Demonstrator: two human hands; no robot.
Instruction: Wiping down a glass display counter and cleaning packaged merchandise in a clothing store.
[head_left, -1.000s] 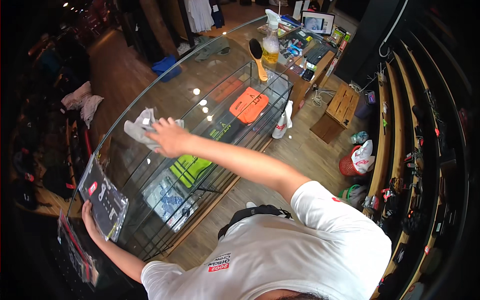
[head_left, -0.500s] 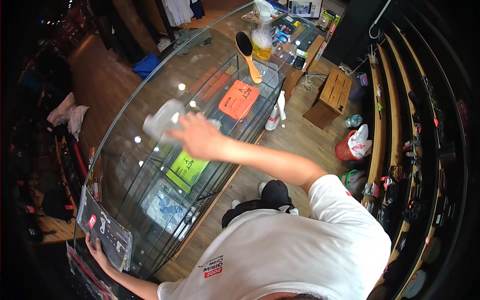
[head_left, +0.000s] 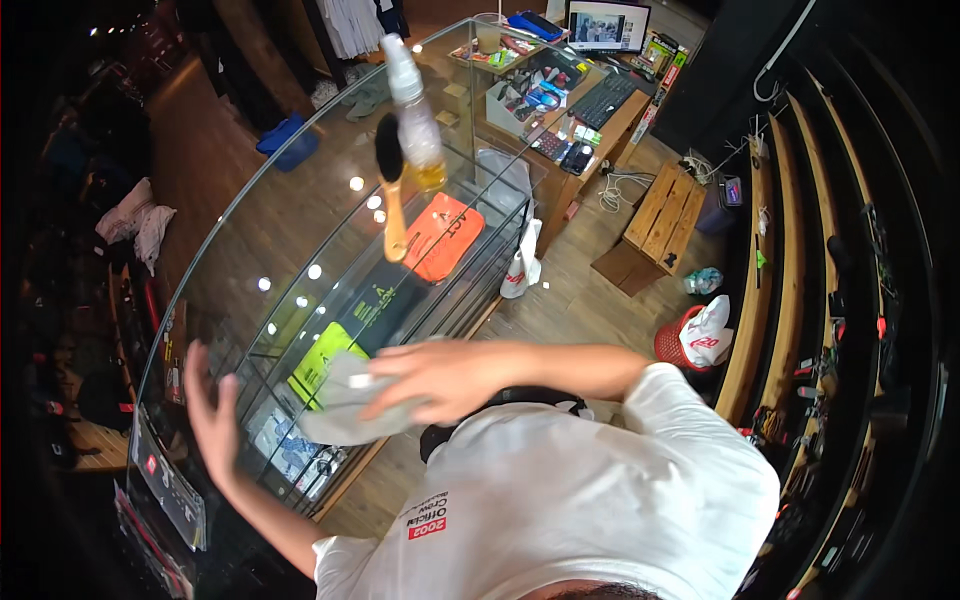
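Above the near edge of the glass counter (head_left: 310,205), right hand (head_left: 455,382) has the grey cloth (head_left: 345,408). Fingers closed over the cloth's right part, bulk of it sticking out left of the fingertips. Exact pinch blurred: can't tell which fingers clamp it, or whether the cloth touches the glass. Cloth is bunched, so only a rough long axis: mostly side to side, tilted, lower at the left end. Free end points left and slightly toward the person; gripped end is under the fingers, on the right. Right forearm comes in from the right, about in line with the cloth, in front of the white shirt (head_left: 570,500).

Left hand (head_left: 213,420) is up near the counter's left end, fingers spread and pointing away from the person, thumb apart; motion blur on it. Dark flat package (head_left: 165,475) is nearby, to its lower left.

Yellow-green packet (head_left: 325,360) shows through the glass, partly covered by the cloth. Clear packet with blue print (head_left: 285,440) is just left of the cloth. Farther along: orange packet (head_left: 445,238), then wooden brush (head_left: 394,205) on the counter, handle toward the person, black bristle end away. Spray bottle (head_left: 418,140) just beside the brush, upright, yellow liquid low inside.
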